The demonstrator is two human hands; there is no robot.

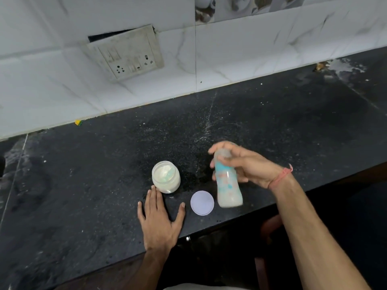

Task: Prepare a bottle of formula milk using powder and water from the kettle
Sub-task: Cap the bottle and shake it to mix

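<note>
One view only: camera on my head, looking forward-down, close over counter [272, 122]; wall at 12 o'clock.

We see two bare forearms, no sleeves | right hand [247, 164]: red thread band [281, 176] at the wrist, behind the fingers | left hand [159, 218]: no rings or bands

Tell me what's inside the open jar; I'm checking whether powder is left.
The jar holds white powder, visible through its open mouth and clear wall. Its lid lies apart on the counter. Whether a scoop is buried inside cannot be seen.
</note>
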